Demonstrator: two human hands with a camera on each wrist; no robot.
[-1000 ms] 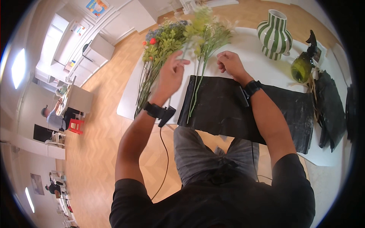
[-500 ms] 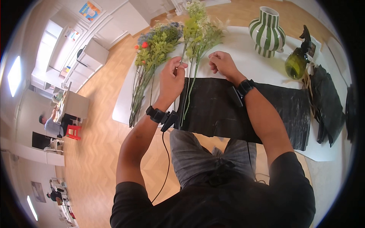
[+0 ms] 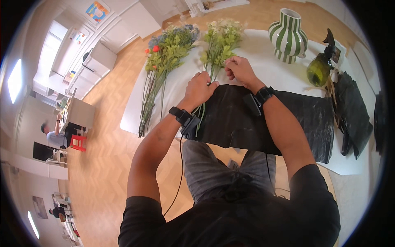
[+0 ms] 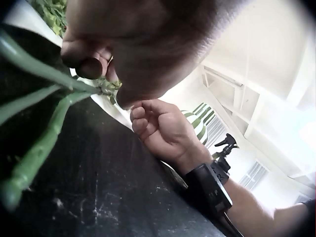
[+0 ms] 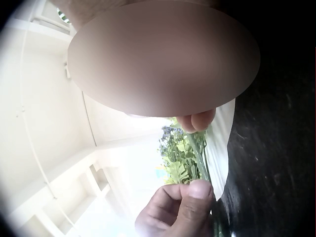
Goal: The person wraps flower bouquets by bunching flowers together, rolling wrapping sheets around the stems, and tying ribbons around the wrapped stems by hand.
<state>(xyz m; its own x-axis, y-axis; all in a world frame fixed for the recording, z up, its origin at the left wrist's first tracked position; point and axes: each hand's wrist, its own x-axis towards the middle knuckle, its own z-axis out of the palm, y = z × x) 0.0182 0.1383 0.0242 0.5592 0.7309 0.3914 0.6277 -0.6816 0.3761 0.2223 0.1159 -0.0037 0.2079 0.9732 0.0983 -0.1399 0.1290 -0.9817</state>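
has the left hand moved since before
Yes: in the head view, the left hand moved right and down, over a corner of the black sheet.

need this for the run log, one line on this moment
left hand: pinches green stems | right hand: curled near leaves, contact unclear | black sheet: under lower stems | striped vase: upright on table

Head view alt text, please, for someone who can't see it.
A person's left hand grips leafy stems at the edge of a black sheet on a white table, the right hand close by. Another flower bunch lies left; a striped vase and green spray bottle stand right.
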